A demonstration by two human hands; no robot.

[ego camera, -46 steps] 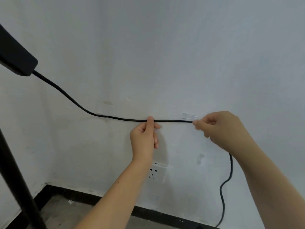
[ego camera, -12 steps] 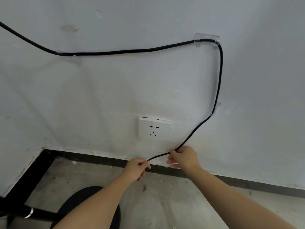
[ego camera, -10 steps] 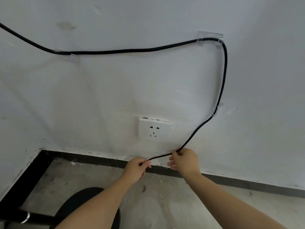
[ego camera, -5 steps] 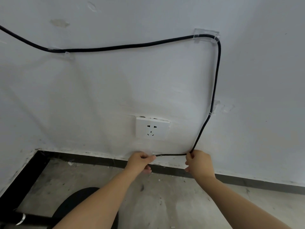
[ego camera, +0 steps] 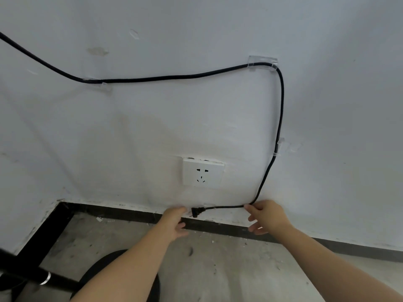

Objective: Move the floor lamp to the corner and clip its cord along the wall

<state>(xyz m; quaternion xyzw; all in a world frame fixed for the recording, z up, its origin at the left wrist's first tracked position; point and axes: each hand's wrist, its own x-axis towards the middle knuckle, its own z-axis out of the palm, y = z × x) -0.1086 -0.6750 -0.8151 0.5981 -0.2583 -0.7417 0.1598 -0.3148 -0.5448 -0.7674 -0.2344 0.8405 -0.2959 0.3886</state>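
Note:
The lamp's black cord [ego camera: 165, 78] runs along the white wall through a clear clip [ego camera: 102, 85], a second clear clip [ego camera: 262, 62], then down through a third clip [ego camera: 277, 147]. Its black plug [ego camera: 196, 211] hangs free just below the white wall socket [ego camera: 202, 173]. My right hand [ego camera: 267, 215] pinches the cord at its low bend. My left hand [ego camera: 174, 222] sits just left of the plug, fingers apart, holding nothing. The lamp's black pole [ego camera: 28, 271] and round base [ego camera: 102, 273] show at the bottom left.
A black skirting strip [ego camera: 218, 225] lines the foot of both walls, meeting at the corner on the left. The floor [ego camera: 229, 269] is bare grey concrete with small debris.
My hands have spread apart along the cord's low end. My left hand has let go, and the plug now shows free beside it. My right hand has slid right to the bend.

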